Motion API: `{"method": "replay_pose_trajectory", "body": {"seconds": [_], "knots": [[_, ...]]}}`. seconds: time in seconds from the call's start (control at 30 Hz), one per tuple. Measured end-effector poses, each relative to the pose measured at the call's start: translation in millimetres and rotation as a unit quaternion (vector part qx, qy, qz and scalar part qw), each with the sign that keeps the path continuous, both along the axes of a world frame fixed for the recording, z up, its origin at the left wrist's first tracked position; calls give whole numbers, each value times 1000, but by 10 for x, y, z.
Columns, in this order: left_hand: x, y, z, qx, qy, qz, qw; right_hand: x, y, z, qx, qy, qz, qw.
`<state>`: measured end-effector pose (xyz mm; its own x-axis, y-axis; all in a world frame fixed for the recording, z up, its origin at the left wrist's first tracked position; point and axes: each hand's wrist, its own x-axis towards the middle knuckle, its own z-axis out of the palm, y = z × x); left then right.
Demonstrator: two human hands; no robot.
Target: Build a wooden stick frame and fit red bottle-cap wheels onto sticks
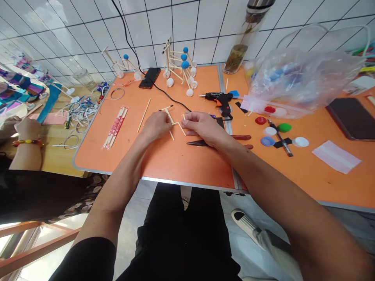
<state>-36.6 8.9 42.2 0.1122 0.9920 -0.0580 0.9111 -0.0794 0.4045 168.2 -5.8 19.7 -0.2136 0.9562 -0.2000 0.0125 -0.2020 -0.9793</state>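
My left hand (156, 124) pinches a small frame of joined wooden sticks (170, 115) just above the orange table. Part of that frame is hidden behind the fingers. My right hand (202, 124) is closed at the frame's right side, with the tip of a short wooden stick (184, 116) showing between thumb and fingers. Under the right wrist lie pliers with red handles (241, 137), their dark jaws pointing left. A loose wooden stick (143, 115) rests left of my left hand. Farther left is a wrapped packet of chopsticks (116, 127).
Behind my hands stand stick models with blue balls (180, 64), a phone (150, 77) and a black glue gun (220, 100) with its cord. Right are bottle caps (267, 141), a plastic bag (304, 82) and a tall bottle (236, 54). Another person's hand (27, 128) is at far left.
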Motion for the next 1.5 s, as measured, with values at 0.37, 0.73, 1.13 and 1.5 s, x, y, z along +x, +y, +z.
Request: {"method": "replay_pose_trajectory", "body": {"seconds": [0.37, 0.73, 1.13, 1.5], "knots": [[-18, 18, 14, 15, -262, 14, 965, 46, 67, -129, 75, -13, 34, 997], [56, 129, -178, -80, -541, 70, 834, 12, 95, -152, 134, 22, -22, 991], [-36, 192, -125, -68, -640, 148, 751, 57, 142, -90, 189, 37, -122, 974], [5, 174, -111, -25, -660, 134, 739, 17, 103, -111, 53, 116, -80, 989]]}}
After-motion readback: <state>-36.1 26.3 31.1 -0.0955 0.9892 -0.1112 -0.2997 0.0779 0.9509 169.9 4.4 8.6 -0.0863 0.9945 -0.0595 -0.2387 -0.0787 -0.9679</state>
